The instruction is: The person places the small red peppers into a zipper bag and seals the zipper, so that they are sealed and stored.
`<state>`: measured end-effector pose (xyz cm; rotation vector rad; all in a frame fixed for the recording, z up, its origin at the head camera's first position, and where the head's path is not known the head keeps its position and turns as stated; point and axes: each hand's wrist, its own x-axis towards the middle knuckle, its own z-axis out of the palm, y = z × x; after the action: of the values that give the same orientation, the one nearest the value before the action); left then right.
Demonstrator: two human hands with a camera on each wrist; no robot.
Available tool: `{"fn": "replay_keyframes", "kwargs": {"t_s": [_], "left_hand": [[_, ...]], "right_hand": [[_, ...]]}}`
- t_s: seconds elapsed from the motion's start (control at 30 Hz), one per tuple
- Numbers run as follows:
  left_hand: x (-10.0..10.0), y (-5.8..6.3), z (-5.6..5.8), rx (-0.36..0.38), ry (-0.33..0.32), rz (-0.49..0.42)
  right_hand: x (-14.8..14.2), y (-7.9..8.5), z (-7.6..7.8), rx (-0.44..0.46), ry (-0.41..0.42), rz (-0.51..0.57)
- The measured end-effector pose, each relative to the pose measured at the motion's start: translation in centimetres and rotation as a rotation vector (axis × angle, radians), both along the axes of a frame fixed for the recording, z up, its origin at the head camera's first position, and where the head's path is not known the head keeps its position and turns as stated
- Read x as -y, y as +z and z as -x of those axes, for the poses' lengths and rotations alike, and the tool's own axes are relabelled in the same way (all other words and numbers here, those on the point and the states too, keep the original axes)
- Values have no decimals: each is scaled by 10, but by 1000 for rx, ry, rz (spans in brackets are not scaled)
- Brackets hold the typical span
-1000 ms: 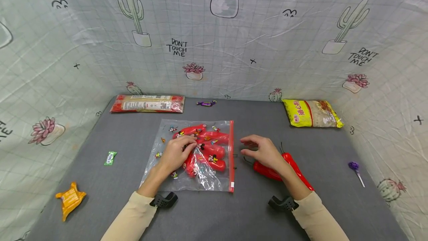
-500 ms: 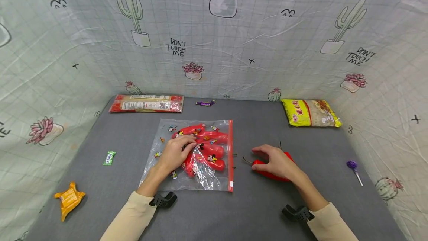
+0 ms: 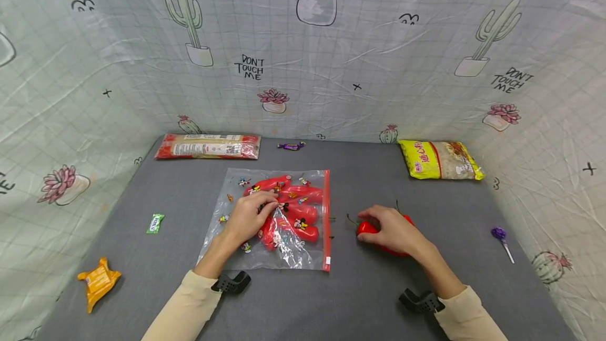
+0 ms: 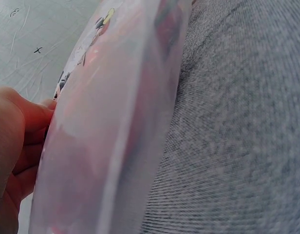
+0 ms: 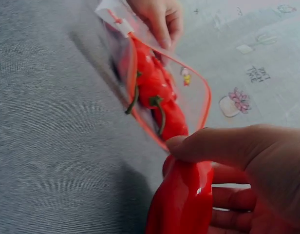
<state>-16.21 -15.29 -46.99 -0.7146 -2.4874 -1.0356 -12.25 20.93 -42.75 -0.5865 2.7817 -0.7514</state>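
My left hand [image 3: 248, 216] pinches the upper film of a clear cartoon-print zip bag [image 3: 326, 257] that lies on the table with its red zip edge toward the right. Several red chili peppers [image 3: 307, 214] are inside; in the right wrist view the bag's mouth gapes and green stems [image 5: 159, 114] poke out. To the right of the bag, my right hand [image 3: 393, 229] grips another red chili pepper [image 5: 181, 200] between thumb and fingers near its stem end. One more loose pepper [image 3: 408, 220] shows behind that hand, mostly hidden by it.
At the back lie a long noodle packet [image 3: 208, 147], a purple-wrapped candy [image 3: 291, 146] and a yellow pasta bag [image 3: 440, 160]. A green candy [image 3: 154, 223] and an orange packet [image 3: 99, 283] are on the left, a purple lollipop [image 3: 499, 234] on the right.
My right hand has moved right and down onto the nearer loose pepper and taken hold of it; its stem end has shifted slightly. My left hand and the bag have stayed put.
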Motion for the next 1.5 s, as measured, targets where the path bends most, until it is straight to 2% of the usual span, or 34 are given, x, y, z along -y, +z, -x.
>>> {"fn": "replay_keyframes", "kwargs": {"t_s": [0.27,0.43,0.67,0.87,0.97,1.2,1.37,1.5], "left_hand": [[-1,2,1,0,-1,-8],[-1,1,0,13,4,-10],[-1,0,0,-8,0,-10],[-2,-1,-1,-9,1,-4],[-2,-2,-1,-2,5,0],[-2,-4,-1,-15,4,1],[-1,-6,-1,-35,-2,-1],[-1,-7,-1,-50,-3,3]], "right_hand": [[-3,23,3,-131,-22,107],[-6,36,4,-197,-66,167],[-13,39,1,-159,-118,269],[-19,37,0,-133,-97,381],[-22,37,0,-118,-77,401],[-38,42,-2,-71,-48,310],[-50,37,-4,-79,-18,202],[-53,30,-6,-55,-4,192]]}}
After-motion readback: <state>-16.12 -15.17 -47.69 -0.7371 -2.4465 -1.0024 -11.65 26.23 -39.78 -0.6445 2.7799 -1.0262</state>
